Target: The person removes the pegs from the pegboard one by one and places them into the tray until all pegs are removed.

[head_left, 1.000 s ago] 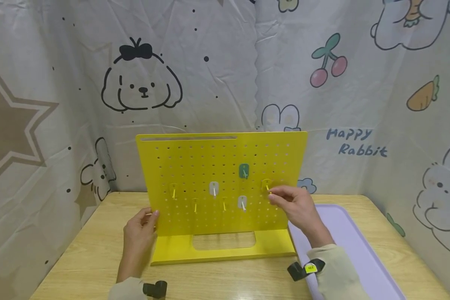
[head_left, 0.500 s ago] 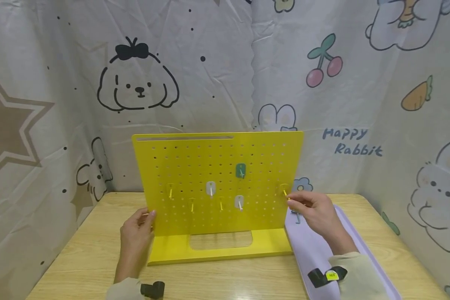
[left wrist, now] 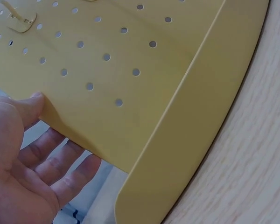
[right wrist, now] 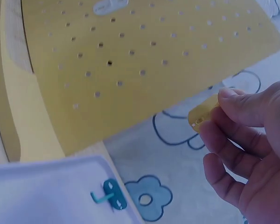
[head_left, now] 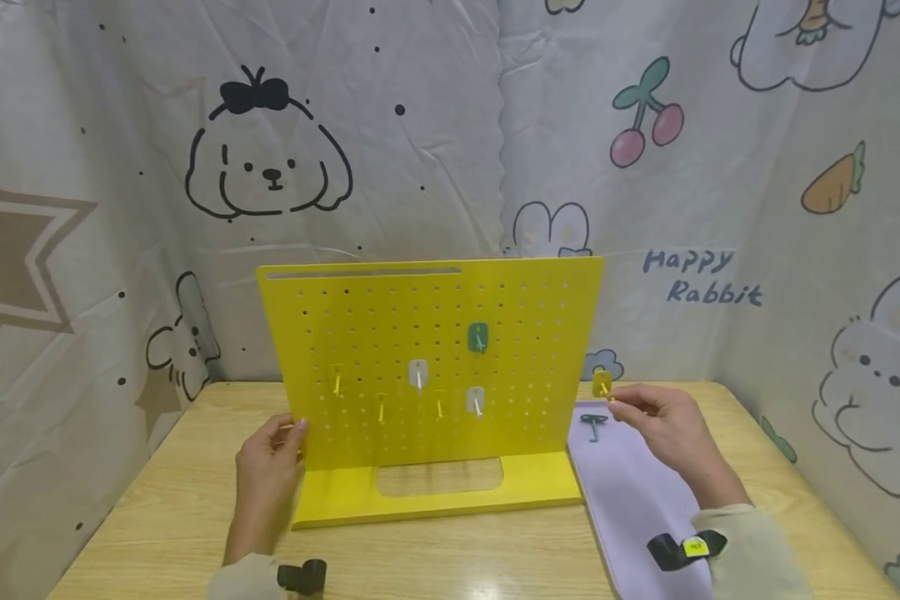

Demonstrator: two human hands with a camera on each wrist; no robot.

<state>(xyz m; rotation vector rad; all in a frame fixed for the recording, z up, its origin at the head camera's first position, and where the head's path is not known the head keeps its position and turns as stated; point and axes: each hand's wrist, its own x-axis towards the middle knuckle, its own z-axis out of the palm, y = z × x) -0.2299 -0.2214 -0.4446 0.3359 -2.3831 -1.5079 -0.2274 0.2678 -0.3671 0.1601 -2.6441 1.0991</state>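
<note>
A yellow pegboard stands upright on its base in the head view, with several hooks on its face. Among these are a green hook, a white hook and a yellow hook. My left hand grips the board's left edge, the thumb on the front face and the fingers behind, as the left wrist view shows. To the right of the board, my right hand pinches a yellow pegboard hook by its peg, the backplate facing away from the palm and apart from the board.
A pale purple tray lies right of the board on the wooden table. Near its far end is a loose green hook. A printed curtain hangs behind and at both sides.
My right hand has moved right with the yellow hook, from in front of the board to beyond its right edge, over the tray. The left hand stays on the board's left edge.
</note>
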